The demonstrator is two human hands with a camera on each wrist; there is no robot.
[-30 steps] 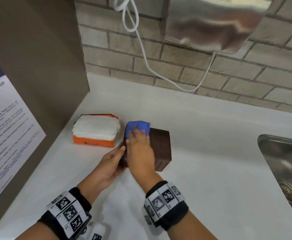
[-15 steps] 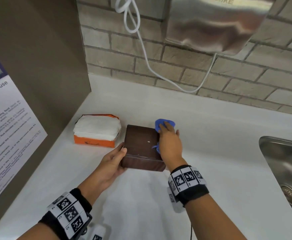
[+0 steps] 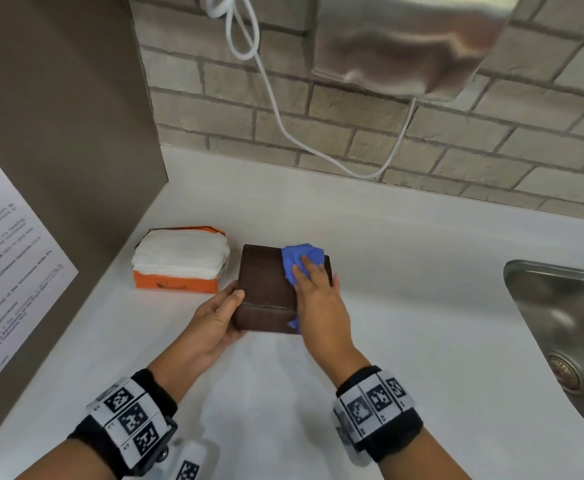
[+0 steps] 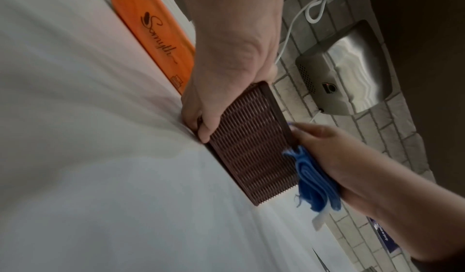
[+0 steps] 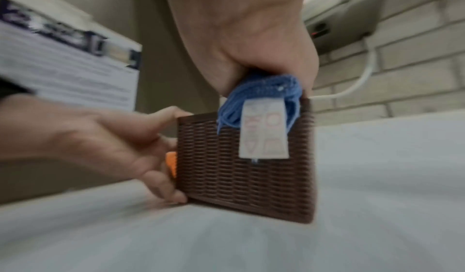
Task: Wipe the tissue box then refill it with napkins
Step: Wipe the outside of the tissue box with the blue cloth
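The head view looks from above, forward and down, on the white surface [image 3: 404, 306] and the brick wall. Each wrist view sits low and very near, looking along its own hand toward the wall. All three views share the brown tissue box [image 3: 266, 282] [image 4: 251, 147] [image 5: 226, 177] and the hand dryer [image 3: 404, 39] [image 4: 352, 73] [image 5: 339, 18].

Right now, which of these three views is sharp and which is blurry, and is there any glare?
Head view: mostly sharp, with soft glare on the steel hand dryer and slight smear on the right hand. Left wrist view: the brown tissue box is crisp, the counter streaks. Right wrist view: blurriest overall, smearing the wall poster and the left hand.
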